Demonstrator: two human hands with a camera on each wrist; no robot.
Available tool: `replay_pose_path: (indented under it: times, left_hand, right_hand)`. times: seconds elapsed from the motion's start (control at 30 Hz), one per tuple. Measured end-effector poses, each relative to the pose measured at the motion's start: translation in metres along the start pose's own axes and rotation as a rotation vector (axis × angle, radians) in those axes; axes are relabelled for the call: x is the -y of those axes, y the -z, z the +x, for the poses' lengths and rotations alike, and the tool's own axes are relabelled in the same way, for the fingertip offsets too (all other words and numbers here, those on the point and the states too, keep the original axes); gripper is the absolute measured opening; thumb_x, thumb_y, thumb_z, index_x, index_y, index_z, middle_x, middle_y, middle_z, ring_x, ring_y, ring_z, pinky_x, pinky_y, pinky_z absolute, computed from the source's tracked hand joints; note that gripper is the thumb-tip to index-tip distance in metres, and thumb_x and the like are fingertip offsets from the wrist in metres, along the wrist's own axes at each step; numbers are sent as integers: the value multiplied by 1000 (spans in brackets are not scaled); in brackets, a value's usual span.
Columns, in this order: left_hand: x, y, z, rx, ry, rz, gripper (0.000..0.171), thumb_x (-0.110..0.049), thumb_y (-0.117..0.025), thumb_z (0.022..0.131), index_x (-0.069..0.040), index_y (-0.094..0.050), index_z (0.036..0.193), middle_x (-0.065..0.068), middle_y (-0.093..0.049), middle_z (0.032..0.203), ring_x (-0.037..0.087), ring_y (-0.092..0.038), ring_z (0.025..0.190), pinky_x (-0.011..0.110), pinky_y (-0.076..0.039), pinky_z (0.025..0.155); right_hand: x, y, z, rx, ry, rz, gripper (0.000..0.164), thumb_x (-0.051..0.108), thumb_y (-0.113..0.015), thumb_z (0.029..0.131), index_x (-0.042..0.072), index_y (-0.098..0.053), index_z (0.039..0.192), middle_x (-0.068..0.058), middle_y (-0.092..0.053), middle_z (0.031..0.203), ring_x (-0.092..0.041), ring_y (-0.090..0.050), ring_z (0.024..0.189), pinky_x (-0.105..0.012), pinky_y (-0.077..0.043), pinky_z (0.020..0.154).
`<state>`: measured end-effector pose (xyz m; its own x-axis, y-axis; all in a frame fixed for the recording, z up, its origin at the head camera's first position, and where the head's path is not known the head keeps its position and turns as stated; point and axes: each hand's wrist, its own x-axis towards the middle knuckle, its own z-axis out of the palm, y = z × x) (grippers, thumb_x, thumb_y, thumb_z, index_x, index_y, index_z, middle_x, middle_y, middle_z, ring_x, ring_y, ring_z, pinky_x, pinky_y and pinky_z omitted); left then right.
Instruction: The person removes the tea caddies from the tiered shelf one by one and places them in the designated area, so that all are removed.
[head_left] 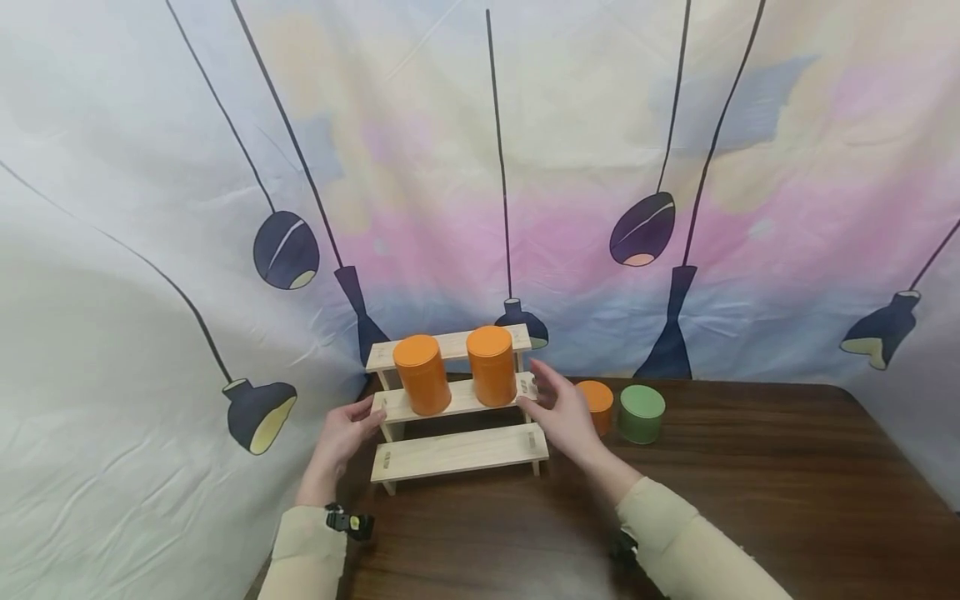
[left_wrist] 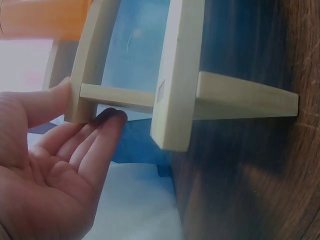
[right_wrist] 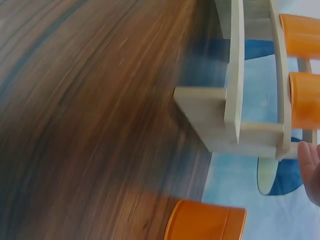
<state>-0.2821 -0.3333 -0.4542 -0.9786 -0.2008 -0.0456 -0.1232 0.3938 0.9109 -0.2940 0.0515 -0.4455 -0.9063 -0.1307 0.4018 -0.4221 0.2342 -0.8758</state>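
A pale wooden three-step display rack [head_left: 461, 452] stands on the table. Two orange lidded canisters, a left one [head_left: 422, 379] and a right one [head_left: 492, 371], stand upright side by side on its middle step. My left hand [head_left: 341, 437] grips the left end of that step; in the left wrist view the thumb [left_wrist: 47, 105] lies on top and the fingers reach underneath. At the step's other end my right hand [head_left: 566, 421] holds the rack between thumb and fingers. The right wrist view shows only part of that hand, at its edge.
Right of the rack, another orange canister [head_left: 597, 408] stands on the dark wooden table [head_left: 750, 475], partly behind my right hand. Beside it is a green canister [head_left: 642, 414]. A cloth backdrop [head_left: 450, 167] printed with hanging lamps rises behind the table and along its left side.
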Motion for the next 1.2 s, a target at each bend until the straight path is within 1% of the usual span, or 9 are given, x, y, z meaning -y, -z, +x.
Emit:
replay_pose_path:
  times: [0.1, 0.27, 0.37, 0.6, 0.83, 0.9, 1.1, 1.2]
  left_hand:
    - [1, 1, 0, 8, 9, -4, 65, -23, -72, 104, 3, -46, 158, 30, -54, 153, 41, -64, 132, 54, -47, 113]
    - [1, 2, 2, 35, 15, -50, 62, -20, -71, 105, 2, -47, 157, 28, -50, 157, 41, -60, 135, 50, -48, 112]
    - [0, 2, 5, 59, 12, -74, 61, -19, -70, 106, 3, -47, 157, 28, -48, 158, 41, -58, 138, 48, -49, 110]
    - [2, 7, 5, 106, 22, -107, 62, -20, -68, 107, 1, -43, 159, 26, -44, 161, 39, -54, 142, 45, -47, 112]
    - [3, 13, 8, 117, 63, -154, 65, -23, -69, 107, -5, -41, 162, 22, -43, 163, 37, -52, 144, 45, -44, 115]
    - [2, 13, 9, 120, 67, -155, 65, -23, -69, 107, -6, -41, 163, 21, -43, 163, 37, -51, 145, 45, -44, 115]
    - [4, 13, 8, 131, 52, -164, 63, -19, -68, 107, -4, -41, 162, 22, -42, 164, 36, -51, 145, 42, -44, 115]
    - [7, 14, 6, 128, 41, -144, 63, -19, -68, 107, -3, -42, 162, 23, -42, 163, 36, -52, 143, 42, -44, 114]
  right_hand:
    - [2, -11, 3, -20, -13, 33, 70, 14, -84, 95, 10, -53, 158, -13, -59, 155, -36, -62, 134, -50, -55, 106]
    - [-1, -24, 8, -63, -29, 89, 71, 22, -85, 96, 15, -53, 159, -10, -59, 155, -33, -59, 139, -47, -52, 111]
    - [-2, -30, 10, -89, -34, 91, 72, 26, -85, 95, 17, -53, 159, -6, -58, 157, -32, -59, 139, -46, -51, 112]
    - [0, -41, 13, -142, -47, 96, 75, 27, -88, 93, 16, -53, 159, -4, -58, 157, -29, -56, 143, -51, -48, 115]
    - [2, -48, 19, -157, -65, 102, 76, 27, -88, 92, 17, -53, 159, -3, -59, 156, -27, -56, 142, -49, -48, 116]
    - [2, -50, 20, -158, -60, 103, 76, 27, -89, 92, 17, -53, 158, -5, -59, 155, -27, -56, 141, -50, -48, 116]
    - [4, -55, 21, -169, -57, 102, 77, 27, -90, 91, 16, -54, 158, -7, -61, 152, -29, -58, 140, -54, -46, 116]
    - [5, -58, 20, -174, -63, 110, 80, 27, -91, 89, 16, -53, 159, -7, -61, 153, -29, -58, 139, -56, -45, 117]
